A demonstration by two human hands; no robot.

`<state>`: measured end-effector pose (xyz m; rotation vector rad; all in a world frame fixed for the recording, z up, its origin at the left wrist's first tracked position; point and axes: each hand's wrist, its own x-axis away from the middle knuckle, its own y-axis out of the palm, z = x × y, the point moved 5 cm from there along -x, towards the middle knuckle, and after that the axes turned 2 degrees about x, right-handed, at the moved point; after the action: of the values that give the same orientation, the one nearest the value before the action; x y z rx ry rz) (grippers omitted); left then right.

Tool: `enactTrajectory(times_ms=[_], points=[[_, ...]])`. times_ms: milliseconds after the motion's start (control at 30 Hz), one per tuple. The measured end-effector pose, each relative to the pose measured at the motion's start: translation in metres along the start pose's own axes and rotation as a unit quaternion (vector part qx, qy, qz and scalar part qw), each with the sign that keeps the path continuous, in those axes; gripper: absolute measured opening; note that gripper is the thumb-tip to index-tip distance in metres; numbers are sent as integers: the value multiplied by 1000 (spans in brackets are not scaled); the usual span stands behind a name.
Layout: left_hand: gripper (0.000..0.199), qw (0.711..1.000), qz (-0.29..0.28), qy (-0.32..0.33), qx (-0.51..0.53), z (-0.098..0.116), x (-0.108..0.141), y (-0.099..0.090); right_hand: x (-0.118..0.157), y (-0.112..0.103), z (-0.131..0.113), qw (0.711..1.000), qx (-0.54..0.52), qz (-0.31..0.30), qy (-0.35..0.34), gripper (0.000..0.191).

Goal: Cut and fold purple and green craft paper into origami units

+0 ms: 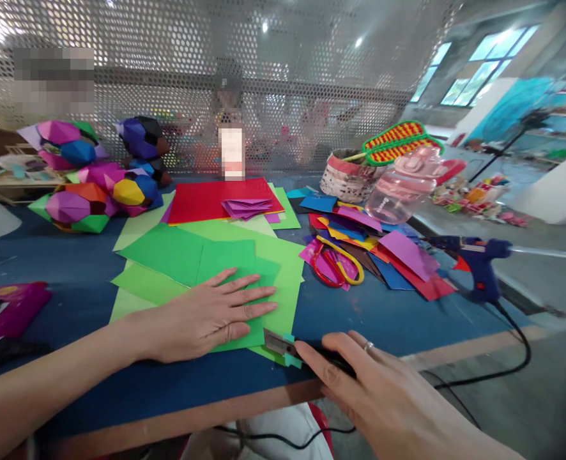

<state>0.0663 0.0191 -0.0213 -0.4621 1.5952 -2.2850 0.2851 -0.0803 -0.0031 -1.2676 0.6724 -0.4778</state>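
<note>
My left hand point(211, 313) lies flat with its fingers stretched out on a dark green sheet of paper point(225, 255). Beneath that sheet, lighter green paper point(285, 268) is spread on the blue table. My right hand point(359, 370) is closed around a utility knife point(278, 344), whose blade points left at the lower right edge of the green sheets. A ring shows on one finger of this hand. Scissors point(338, 262) with red and yellow handles lie on purple paper, right of the green sheets.
Red paper point(216, 201) lies behind the green. At right are coloured paper pieces point(359, 230), a water bottle point(395, 191), a woven basket point(345, 176) and a corded glue gun point(484, 262). Folded paper balls point(82, 204) stand at left. Behind a perforated metal screen point(168, 70) are people.
</note>
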Motion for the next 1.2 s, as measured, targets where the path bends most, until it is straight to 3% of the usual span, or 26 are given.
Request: enactTrajectory(times_ms=[533,833,1200], points=[[51,1000,1,-6,13,2,0,-1,0,-1,-16,1000,20,-6,12,71],[51,1000,0,-5,16,5,1,0,2,-8,-30,998,24,-56,34,66],[52,1000,-7,-11,22,5,1,0,2,-7,-41,996,29,-63,50,71]])
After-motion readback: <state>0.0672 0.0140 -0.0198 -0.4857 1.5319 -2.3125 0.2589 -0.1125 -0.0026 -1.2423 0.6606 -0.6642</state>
